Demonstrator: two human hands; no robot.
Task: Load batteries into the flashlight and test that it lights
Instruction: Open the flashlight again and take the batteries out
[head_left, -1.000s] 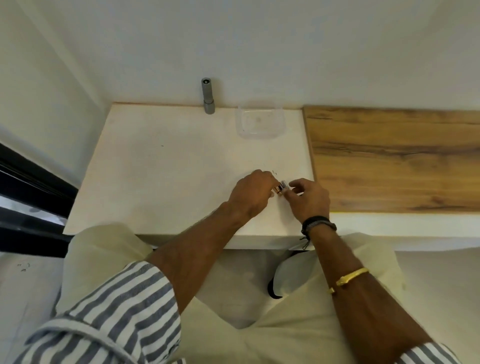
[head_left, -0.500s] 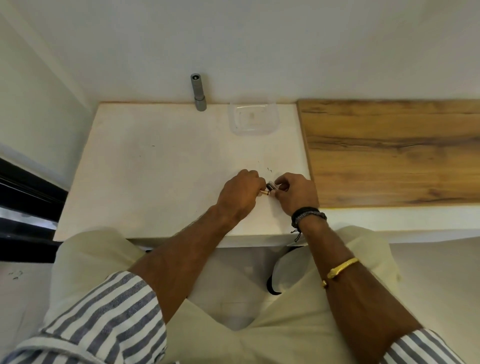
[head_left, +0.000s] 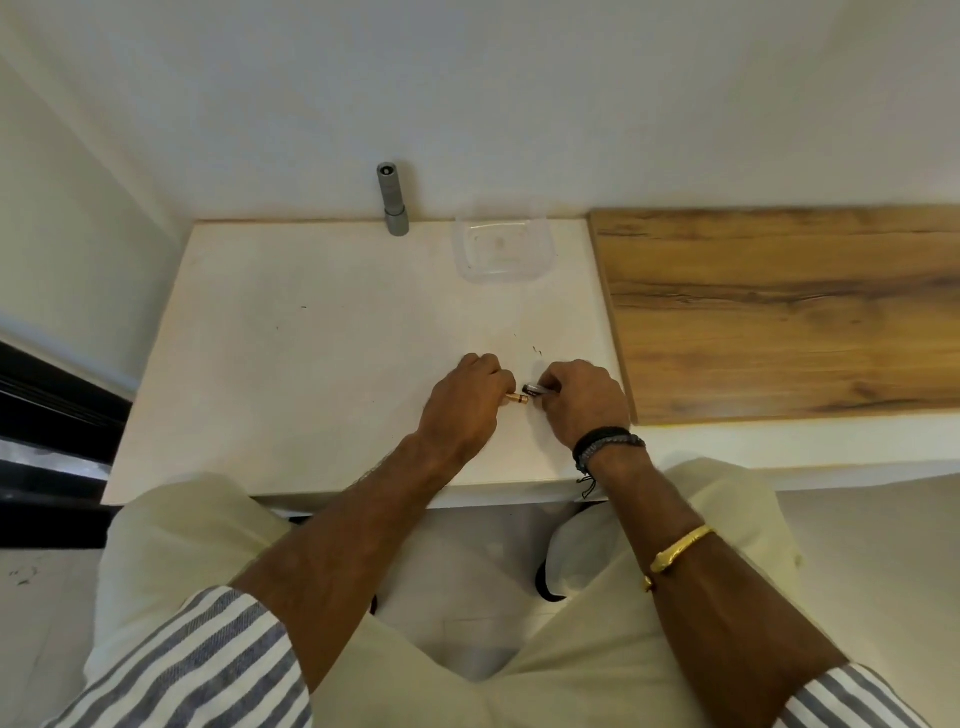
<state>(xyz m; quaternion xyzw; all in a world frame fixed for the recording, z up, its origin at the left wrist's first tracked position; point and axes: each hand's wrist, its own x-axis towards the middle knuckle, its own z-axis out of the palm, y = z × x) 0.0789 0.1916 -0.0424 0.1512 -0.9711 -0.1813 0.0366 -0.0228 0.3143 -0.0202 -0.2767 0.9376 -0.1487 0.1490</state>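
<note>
While left hand (head_left: 462, 402) grips a copper-tipped battery (head_left: 517, 399), right hand (head_left: 582, 397) clamps dark holder (head_left: 534, 388), no legible writing

Left hand (head_left: 464, 402) gripping copper-tipped battery (head_left: 517, 399), right hand (head_left: 583, 399) gripping dark battery (head_left: 535, 389); flashlight (head_left: 392, 200) upright

Quick count: two hands, left hand (head_left: 464, 401) and right hand (head_left: 586, 400). Two batteries showing, a copper-tipped battery (head_left: 517, 398) in the left and a dark battery (head_left: 535, 388) in the right. One grey flashlight (head_left: 392, 199) standing upright at the back of the white bench (head_left: 322, 364). One clear plastic tub (head_left: 503, 248). One wood board (head_left: 779, 312). Two wristbands: dark wristband (head_left: 605, 442), gold bangle (head_left: 678, 551).
</note>
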